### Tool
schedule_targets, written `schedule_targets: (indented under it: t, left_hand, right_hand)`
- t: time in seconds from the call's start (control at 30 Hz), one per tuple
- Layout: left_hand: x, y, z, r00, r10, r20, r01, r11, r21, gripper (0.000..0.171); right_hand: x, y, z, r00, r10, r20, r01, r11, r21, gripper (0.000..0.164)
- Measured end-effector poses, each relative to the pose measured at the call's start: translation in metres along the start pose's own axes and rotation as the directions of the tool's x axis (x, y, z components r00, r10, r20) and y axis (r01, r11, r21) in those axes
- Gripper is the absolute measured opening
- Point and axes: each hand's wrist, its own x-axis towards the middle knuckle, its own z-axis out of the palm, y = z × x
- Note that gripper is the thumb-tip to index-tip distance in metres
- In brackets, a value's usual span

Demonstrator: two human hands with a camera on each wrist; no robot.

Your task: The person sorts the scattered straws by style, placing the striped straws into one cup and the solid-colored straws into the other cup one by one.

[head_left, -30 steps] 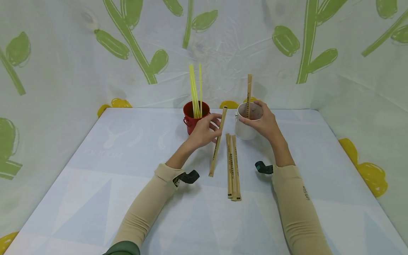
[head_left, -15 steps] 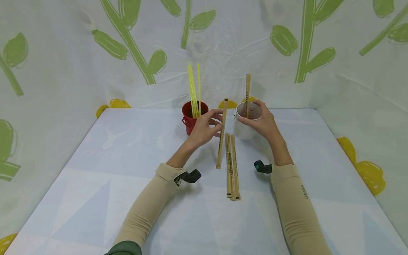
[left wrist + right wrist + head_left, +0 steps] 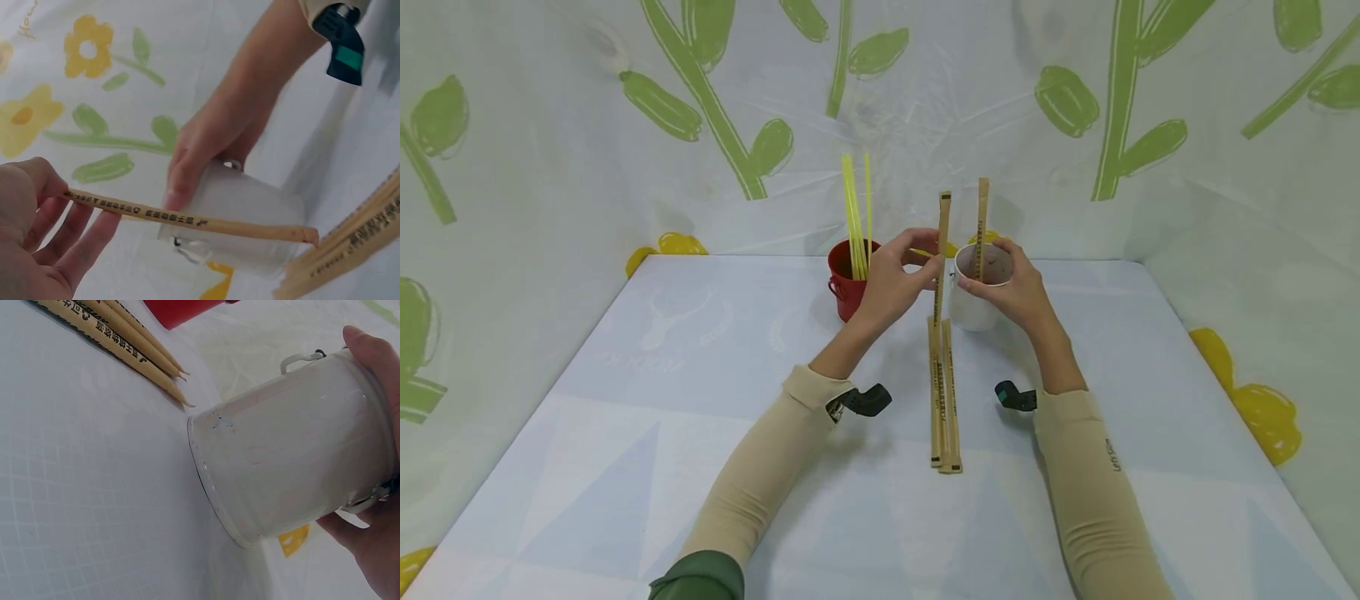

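My left hand (image 3: 897, 273) pinches a brown paper-wrapped straw (image 3: 943, 218) near its middle, held almost upright just left of the white bucket (image 3: 973, 310). Dark printing runs along this straw (image 3: 169, 217) in the left wrist view. With thumb and fingers, my right hand (image 3: 1019, 288) grips the rim of the bucket, which stands on the table. Another wrapped straw (image 3: 982, 204) rises out of the bucket, its lower end hidden inside. Several wrapped straws (image 3: 936, 400) lie side by side on the table in front, partly overlapped by the held one's lower end.
Behind my left hand stands a red bucket (image 3: 844, 302) holding several yellow sticks (image 3: 852, 208). The table's back edge (image 3: 737, 255) meets a wall sheet printed with green leaves. Black wrist cameras (image 3: 868, 400) jut from both sleeves.
My left hand has moved right and farther back, bringing its straw closer to the white bucket and more upright. My right hand stays on the bucket's rim.
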Motion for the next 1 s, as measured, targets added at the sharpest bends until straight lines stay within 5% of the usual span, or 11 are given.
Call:
schedule_targets:
  t: [0.23,0.53,1.0]
  left_hand:
    - [0.015,0.022,-0.001,0.999,-0.002,-0.032,0.001,1.0,-0.031,0.029]
    - [0.037,0.034,0.0,0.992,0.058,-0.113,-0.046,0.993,0.105,0.028]
    - [0.06,0.054,0.012,0.966,0.16,-0.205,-0.163,0.987,0.001,0.033]
  right_hand:
    - [0.001,0.001,0.002,1.0,-0.022,-0.01,0.022,1.0,0.002,0.105]
    - [0.001,0.001,0.002,1.0,-0.015,-0.006,0.015,1.0,-0.002,0.106]
    - [0.001,0.001,0.001,1.0,0.01,0.007,-0.01,1.0,-0.007,0.106]
